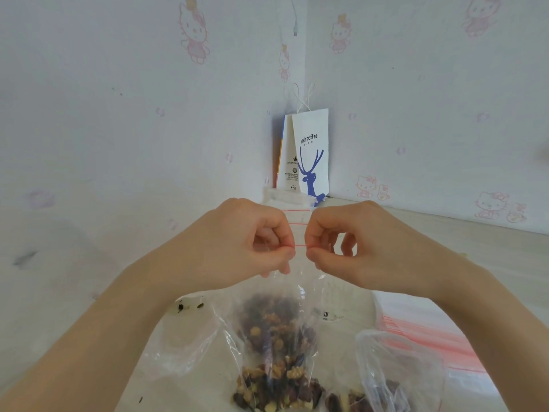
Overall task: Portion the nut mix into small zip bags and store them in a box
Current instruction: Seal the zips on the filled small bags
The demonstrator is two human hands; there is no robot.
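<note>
Zip bag (274,328) hangs, seal pinched between hands (301,247).

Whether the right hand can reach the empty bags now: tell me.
Likely not yet: right hand and left hand pinch the zip bag shut. The empty bags lie close by, nothing between.

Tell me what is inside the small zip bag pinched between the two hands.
Nut mix shows through the clear zip bag: pale walnut pieces and dark reddish bits in its lower part. The left hand and right hand cover the seal's ends.
</note>
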